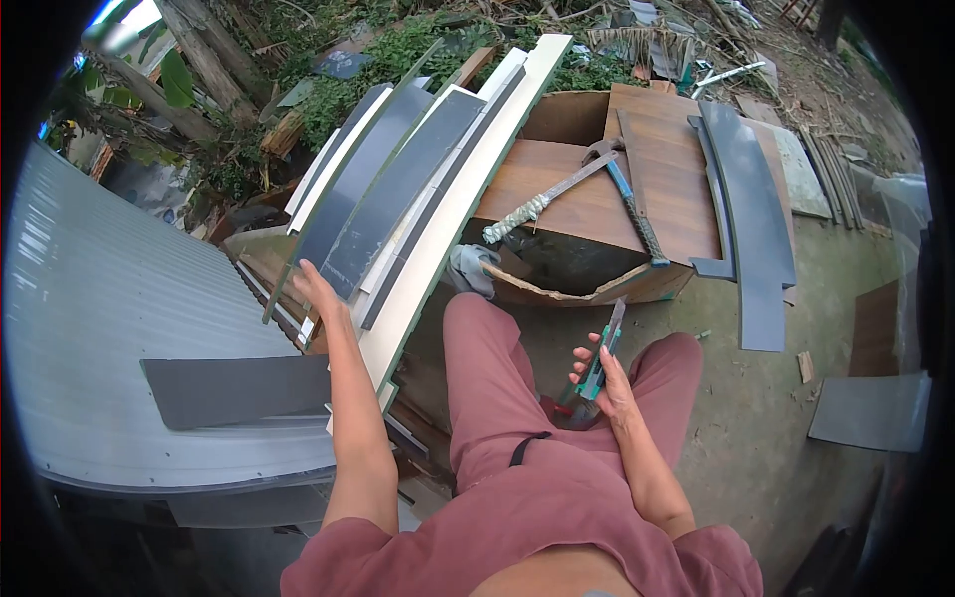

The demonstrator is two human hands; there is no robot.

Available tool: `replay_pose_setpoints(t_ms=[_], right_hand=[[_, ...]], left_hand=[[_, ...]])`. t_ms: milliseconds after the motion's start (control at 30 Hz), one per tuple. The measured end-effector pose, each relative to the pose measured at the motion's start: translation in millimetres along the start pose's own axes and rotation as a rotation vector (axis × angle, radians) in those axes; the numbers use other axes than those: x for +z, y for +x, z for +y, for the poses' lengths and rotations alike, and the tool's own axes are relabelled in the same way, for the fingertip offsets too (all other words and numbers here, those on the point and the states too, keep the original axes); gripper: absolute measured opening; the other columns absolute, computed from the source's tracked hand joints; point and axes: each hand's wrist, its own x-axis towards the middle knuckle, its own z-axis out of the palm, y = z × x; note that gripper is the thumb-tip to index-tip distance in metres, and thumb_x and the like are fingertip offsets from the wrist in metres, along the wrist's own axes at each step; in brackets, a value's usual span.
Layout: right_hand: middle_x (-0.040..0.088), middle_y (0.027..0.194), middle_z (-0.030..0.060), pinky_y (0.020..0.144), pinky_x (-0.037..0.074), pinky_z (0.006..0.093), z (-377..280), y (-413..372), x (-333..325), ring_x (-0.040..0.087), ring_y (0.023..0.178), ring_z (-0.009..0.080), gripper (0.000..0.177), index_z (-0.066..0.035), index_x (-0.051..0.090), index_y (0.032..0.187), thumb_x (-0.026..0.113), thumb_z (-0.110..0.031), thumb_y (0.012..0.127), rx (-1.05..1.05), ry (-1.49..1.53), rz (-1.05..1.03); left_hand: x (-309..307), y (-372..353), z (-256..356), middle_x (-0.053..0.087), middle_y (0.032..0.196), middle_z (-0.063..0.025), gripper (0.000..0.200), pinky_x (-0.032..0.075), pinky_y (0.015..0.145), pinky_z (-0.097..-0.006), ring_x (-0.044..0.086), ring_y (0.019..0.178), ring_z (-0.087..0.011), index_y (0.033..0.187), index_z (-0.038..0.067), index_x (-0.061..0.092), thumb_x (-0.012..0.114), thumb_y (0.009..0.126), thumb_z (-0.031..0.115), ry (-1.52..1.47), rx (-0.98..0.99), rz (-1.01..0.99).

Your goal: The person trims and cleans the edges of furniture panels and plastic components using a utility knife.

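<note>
At the far left, a corrugated sheet (95, 318) is seen, with a dark grey panel (234, 390) laid over its right part; beyond it, plants and tree trunks (204, 60) are seen.

The left hand (316, 285) is placed at the lower end of a slanted stack of dark and white strips (383, 189); its fingers are stretched out toward the outer edge of the stack, but whether anything is pinched cannot be told. Along the right side of the stack, a long cream board (473, 189) is set at the same slant.

Just beside the board, a grey cloth (472, 270) is draped at the corner of a brown wooden box (567, 174), whose front opening is ragged along its lower edge; on the box, a tool with a wrapped handle (542, 204) and a hammer with a blue and black handle (634, 211) are laid, their upper ends brought together.

Above the lap, a green utility knife (598, 370) is gripped in the right hand (614, 390); the fingers are curled around its body, and the blade is pointed up and away from the wearer.

Farther right, grey panels (753, 199) are rested on the box, their lower ends extended past it; near the right edge, a grey sheet (869, 411) is seen.
</note>
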Motion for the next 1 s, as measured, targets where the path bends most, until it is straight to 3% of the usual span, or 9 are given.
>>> replay_pose_setpoints(t_ms=[100, 300, 433, 500, 633, 733, 833, 967, 1000], right_hand=[[0.059, 0.104, 0.0089, 0.075, 0.054, 0.0366, -2, 7, -4, 0.06, 0.085, 0.0174, 0.045, -0.016, 0.038, 0.131, 0.053, -0.035, 0.093, 0.027, 0.0, -0.013], [0.061, 0.102, 0.0075, 0.073, 0.054, 0.0347, 3, 17, -20, 0.06, 0.083, 0.0167, 0.044, -0.018, 0.04, 0.131, 0.054, -0.035, 0.093, 0.05, 0.037, -0.003], [0.061, 0.101, 0.0069, 0.073, 0.053, 0.0339, 1, 19, -22, 0.06, 0.084, 0.0162, 0.046, -0.017, 0.038, 0.132, 0.053, -0.035, 0.093, 0.06, -0.016, 0.007], [0.06, 0.101, 0.0068, 0.073, 0.053, 0.0338, -1, 18, -20, 0.06, 0.083, 0.0162, 0.046, -0.017, 0.037, 0.132, 0.053, -0.035, 0.093, 0.043, -0.022, 0.01], [0.058, 0.1, 0.0068, 0.072, 0.053, 0.0336, -7, 16, -18, 0.059, 0.082, 0.0164, 0.048, -0.015, 0.035, 0.134, 0.053, -0.035, 0.094, 0.026, -0.048, 0.016], [0.058, 0.099, 0.0068, 0.072, 0.053, 0.0336, -9, 14, -18, 0.059, 0.082, 0.0162, 0.048, -0.015, 0.035, 0.134, 0.052, -0.035, 0.094, 0.021, -0.035, 0.011], [0.058, 0.099, 0.0067, 0.072, 0.053, 0.0333, -12, 13, -20, 0.058, 0.082, 0.0156, 0.048, -0.015, 0.035, 0.134, 0.052, -0.035, 0.094, 0.023, -0.025, 0.023], [0.058, 0.098, 0.0062, 0.071, 0.053, 0.0327, -14, 10, -20, 0.058, 0.082, 0.0147, 0.047, -0.015, 0.035, 0.134, 0.051, -0.035, 0.094, 0.007, -0.008, 0.007], [0.058, 0.097, 0.0061, 0.071, 0.053, 0.0325, -15, 9, -19, 0.058, 0.081, 0.0145, 0.047, -0.014, 0.035, 0.134, 0.051, -0.035, 0.095, 0.004, -0.011, 0.01]], left_hand=[[37, -34, 15, 0.031, 0.142, -0.0247, 0.069, 0.028, 0.107, -0.0379, 0.031, 0.133, -0.0312, 0.137, -0.008, 0.026, 0.049, 0.094, 0.041, 0.1, 0.176, -0.042], [135, -144, 20, 0.04, 0.134, -0.0275, 0.068, 0.033, 0.104, -0.0386, 0.04, 0.126, -0.0367, 0.134, -0.006, 0.034, 0.066, 0.083, 0.026, 0.498, 0.472, -0.881], [187, -169, -28, 0.045, 0.128, -0.0254, 0.067, 0.038, 0.099, -0.0422, 0.043, 0.121, -0.0378, 0.131, -0.004, 0.038, 0.071, 0.078, 0.022, 0.614, 0.789, -0.941], [201, -180, -34, 0.05, 0.119, -0.0217, 0.061, 0.041, 0.094, -0.0443, 0.048, 0.114, -0.0368, 0.127, 0.001, 0.043, 0.071, 0.076, 0.02, 0.974, 0.706, -0.88], [215, -179, -33, 0.05, 0.117, -0.0192, 0.053, 0.043, 0.089, -0.0455, 0.049, 0.11, -0.0338, 0.122, 0.001, 0.047, 0.069, 0.078, 0.02, 1.146, 0.698, -0.832], [211, -176, -23, 0.057, 0.109, -0.018, 0.047, 0.046, 0.083, -0.0429, 0.055, 0.102, -0.0347, 0.112, 0.0, 0.055, 0.072, 0.076, 0.025, 1.086, 0.699, -0.916], [205, -180, -3, 0.063, 0.085, -0.0201, 0.046, 0.048, 0.075, -0.0401, 0.063, 0.085, -0.0351, 0.092, -0.004, 0.06, 0.071, 0.074, 0.037, 0.867, 0.312, -1.346], [199, -209, 20, 0.058, 0.072, -0.0095, 0.046, 0.047, 0.058, -0.0317, 0.057, 0.065, -0.0176, 0.093, -0.003, 0.057, 0.069, 0.079, 0.039, 0.632, 0.227, -1.511], [198, -221, 42, 0.055, 0.069, -0.0058, 0.04, 0.041, 0.051, -0.0274, 0.051, 0.059, -0.0122, 0.094, -0.001, 0.054, 0.065, 0.083, 0.036, 0.462, -0.01, -1.498]])
